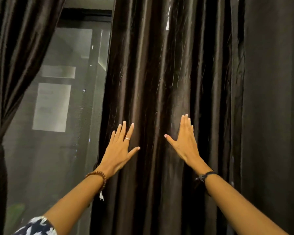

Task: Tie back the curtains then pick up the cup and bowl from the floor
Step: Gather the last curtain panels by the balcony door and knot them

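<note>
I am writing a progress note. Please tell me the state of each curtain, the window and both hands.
Left curtain: gathered, tied back.
Right curtain: hanging loose, not tied.
Window: uncovered between the curtains.
Left hand: open, fingers spread at the right curtain.
Right hand: open, fingers straight.

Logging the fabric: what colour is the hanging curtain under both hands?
Glossy dark brown hanging curtain, plain and unpatterned; the head view shows it.

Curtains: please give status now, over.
Both hands open, left hand and right hand at the right curtain, hanging loose. Left curtain tied. Nothing blocking.
</note>
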